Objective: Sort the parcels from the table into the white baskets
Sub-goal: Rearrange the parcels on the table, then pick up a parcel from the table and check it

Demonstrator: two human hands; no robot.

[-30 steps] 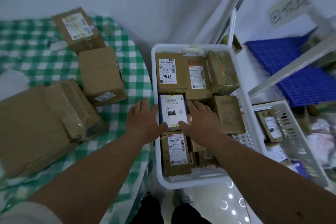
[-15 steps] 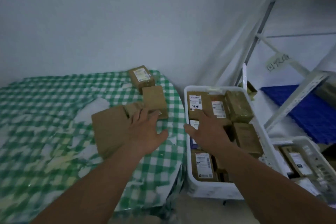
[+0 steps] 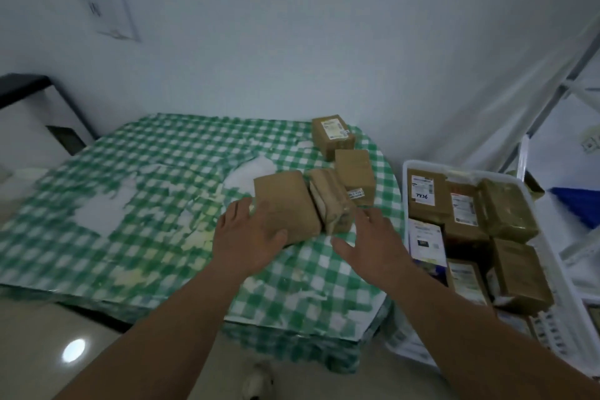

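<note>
**Reach for next parcel: both hands at the large flat one**

Left hand [image 3: 250,234]: fingers spread and fairly straight, lying on the near-left corner of the large flat parcel [image 3: 285,204]; thumb at its near edge. No closed grip seen.
Right hand [image 3: 373,240]: open, fingers extended, holding nothing; fingertips just beside the near-right end of the wrapped parcel [image 3: 331,201], contact unclear.

Around them: wrapped parcel lies against the right side of the flat one. Behind it a plain box [image 3: 355,175] with a small label on its near face, and further back a labelled box [image 3: 332,135]. All four rest on the worktop [image 3: 156,172], green check cloth, right-hand part.

White basket [image 3: 406,178] stands just right of the worktop, already well filled with labelled parcels.

Judgement: step in hand is the pick-up of the next parcel; four left to sort. Next move calls for both hands to close on opposite sides of the flat parcel, lift it free of its neighbour, carry right to the basket. Free room there looks scarce.
</note>
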